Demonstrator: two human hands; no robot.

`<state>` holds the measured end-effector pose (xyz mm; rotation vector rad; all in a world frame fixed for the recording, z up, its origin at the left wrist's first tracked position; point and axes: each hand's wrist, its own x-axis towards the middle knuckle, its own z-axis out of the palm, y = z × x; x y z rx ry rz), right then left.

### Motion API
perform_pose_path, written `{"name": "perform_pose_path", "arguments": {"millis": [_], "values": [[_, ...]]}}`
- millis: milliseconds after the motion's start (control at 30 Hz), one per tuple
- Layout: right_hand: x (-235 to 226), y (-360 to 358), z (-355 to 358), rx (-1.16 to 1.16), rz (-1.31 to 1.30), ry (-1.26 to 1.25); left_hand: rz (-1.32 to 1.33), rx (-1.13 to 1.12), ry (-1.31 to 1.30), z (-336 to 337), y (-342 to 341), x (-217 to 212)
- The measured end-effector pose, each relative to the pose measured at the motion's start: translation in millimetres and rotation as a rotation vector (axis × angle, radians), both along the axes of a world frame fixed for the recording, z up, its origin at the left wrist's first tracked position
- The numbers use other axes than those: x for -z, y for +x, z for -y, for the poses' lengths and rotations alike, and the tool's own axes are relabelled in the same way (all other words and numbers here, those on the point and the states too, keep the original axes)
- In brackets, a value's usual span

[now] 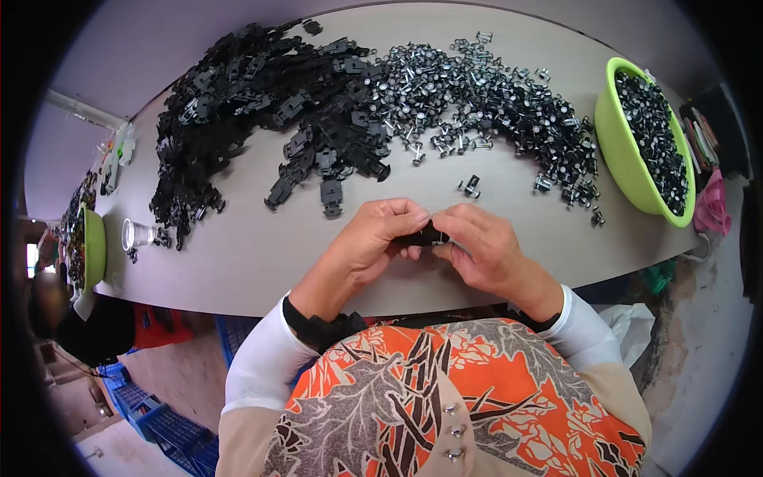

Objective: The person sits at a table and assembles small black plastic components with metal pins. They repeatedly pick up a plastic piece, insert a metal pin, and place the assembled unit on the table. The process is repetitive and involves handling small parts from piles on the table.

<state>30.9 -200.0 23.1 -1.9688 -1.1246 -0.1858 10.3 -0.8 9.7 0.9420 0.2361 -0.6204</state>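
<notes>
My left hand (367, 237) and my right hand (486, 248) meet near the front edge of the table. Between them is a small black plastic toy-car chassis (424, 235), gripped by the fingers of both. My right thumb and fingertips pinch its right end, where a bit of shiny metal shows; my fingers hide the rest. Just beyond my hands lie a few loose wheel axles (470, 188). Further off, a big pile of black chassis pieces (246, 91) spreads to the left. It runs into a heap of silver-and-black wheel axles (445, 95) on the right.
A lime-green basin (633, 179) full of wheel axles stands at the table's right. At the left edge are a clear plastic cup (137, 234) and another green basin (95, 250) of small parts. A person (87, 330) sits beyond it. Blue crates (171, 425) stand below.
</notes>
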Motion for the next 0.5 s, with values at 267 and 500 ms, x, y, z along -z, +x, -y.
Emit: {"name": "perform_pose_path", "arguments": {"millis": [267,500], "values": [[12.6,1.4,0.2,-0.05,0.053,0.132,-0.003,0.024,-0.061,-0.7,-3.1,0.6],[15.0,-0.2,-6.8,-0.037,0.021,0.108,-0.016,-0.027,-0.058,2.8,-2.9,12.0]]}}
